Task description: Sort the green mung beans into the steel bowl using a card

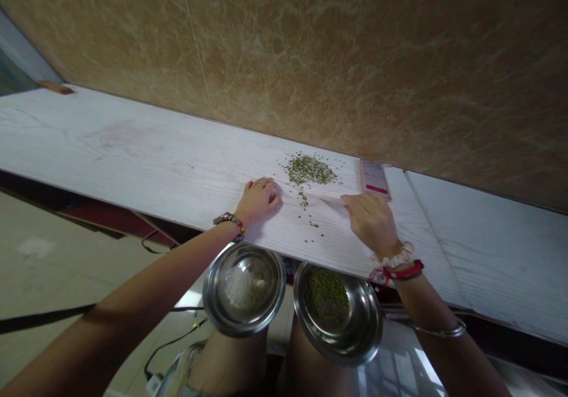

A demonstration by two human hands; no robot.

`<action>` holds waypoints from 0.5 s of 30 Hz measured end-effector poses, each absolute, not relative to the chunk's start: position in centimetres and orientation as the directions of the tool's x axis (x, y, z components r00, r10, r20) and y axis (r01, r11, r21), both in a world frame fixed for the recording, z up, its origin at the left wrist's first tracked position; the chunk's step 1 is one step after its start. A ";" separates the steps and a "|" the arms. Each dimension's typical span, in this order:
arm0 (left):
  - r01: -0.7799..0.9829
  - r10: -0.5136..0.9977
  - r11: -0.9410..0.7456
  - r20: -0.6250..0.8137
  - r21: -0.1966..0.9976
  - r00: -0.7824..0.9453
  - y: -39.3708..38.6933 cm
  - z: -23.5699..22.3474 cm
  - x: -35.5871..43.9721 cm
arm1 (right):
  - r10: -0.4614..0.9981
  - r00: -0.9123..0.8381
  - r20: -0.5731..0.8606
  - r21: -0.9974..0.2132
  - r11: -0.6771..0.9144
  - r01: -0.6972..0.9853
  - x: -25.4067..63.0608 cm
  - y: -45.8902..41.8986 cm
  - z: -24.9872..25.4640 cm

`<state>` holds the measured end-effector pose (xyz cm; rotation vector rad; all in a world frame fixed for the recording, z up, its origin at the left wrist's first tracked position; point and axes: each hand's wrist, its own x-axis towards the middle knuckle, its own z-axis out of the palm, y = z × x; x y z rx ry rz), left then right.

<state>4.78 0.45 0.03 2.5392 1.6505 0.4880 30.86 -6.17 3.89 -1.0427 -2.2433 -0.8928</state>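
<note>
A heap of small green beans (310, 169), mung beans by their look, is spread on the white wood-grain table (146, 148), with a few paler bits among them. A loose trail of beans runs toward the table's front edge. Just left of the heap, my left hand (260, 200) rests on the tabletop, fingers loosely bent, thumb apart, holding nothing I can see. My right hand (371, 219) pinches a thin whitish card or slip of paper (332, 202), its free end pointing left at the trail, below the heap.
Two steel bowls sit on my lap at the table's edge: the left bowl (213, 308) contains white grains, the right bowl (370, 338) green beans. A phone (374, 178) lies right of the heap. Behind the table rises a brown marbled wall (284, 54).
</note>
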 end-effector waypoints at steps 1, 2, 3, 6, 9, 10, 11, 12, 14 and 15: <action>0.877 0.901 -0.419 0.226 0.236 0.370 0.5 0.0 4.8 | 0.467 -0.568 0.678 0.343 0.483 0.806 31.0 -5.9 3.9; 0.875 0.900 -0.421 0.228 0.239 0.371 0.5 0.0 4.8 | 0.467 -0.554 0.689 0.331 0.477 0.814 31.2 -5.7 3.9; 0.873 0.899 -0.424 0.230 0.242 0.373 0.5 -0.1 4.8 | 0.468 -0.537 0.701 0.314 0.474 0.823 31.3 -5.6 4.0; 0.868 0.893 -0.435 0.241 0.241 0.381 0.6 -0.1 4.8 | 0.464 -0.485 0.742 0.266 0.461 0.847 31.4 -5.6 4.3; 0.868 0.891 -0.436 0.250 0.237 0.379 0.5 -0.1 4.8 | 0.455 -0.452 0.767 0.254 0.432 0.865 31.3 -5.8 4.8; 0.869 0.892 -0.434 0.248 0.236 0.378 0.5 -0.1 4.8 | 0.458 -0.445 0.770 0.247 0.430 0.868 31.3 -5.8 4.9; 0.871 0.893 -0.432 0.244 0.235 0.377 0.5 -0.1 4.8 | 0.464 -0.443 0.767 0.237 0.437 0.868 31.1 -5.9 5.0; 0.872 0.894 -0.430 0.241 0.235 0.377 0.5 -0.1 4.8 | 0.470 -0.449 0.760 0.228 0.455 0.861 30.9 -6.0 5.1; 0.872 0.895 -0.430 0.240 0.233 0.377 0.5 -0.1 4.8 | 0.475 -0.482 0.736 0.219 0.506 0.834 30.4 -6.2 5.2; 0.872 0.894 -0.431 0.243 0.233 0.377 0.5 -0.1 4.8 | 0.471 -0.501 0.726 0.220 0.532 0.818 30.2 -6.3 5.2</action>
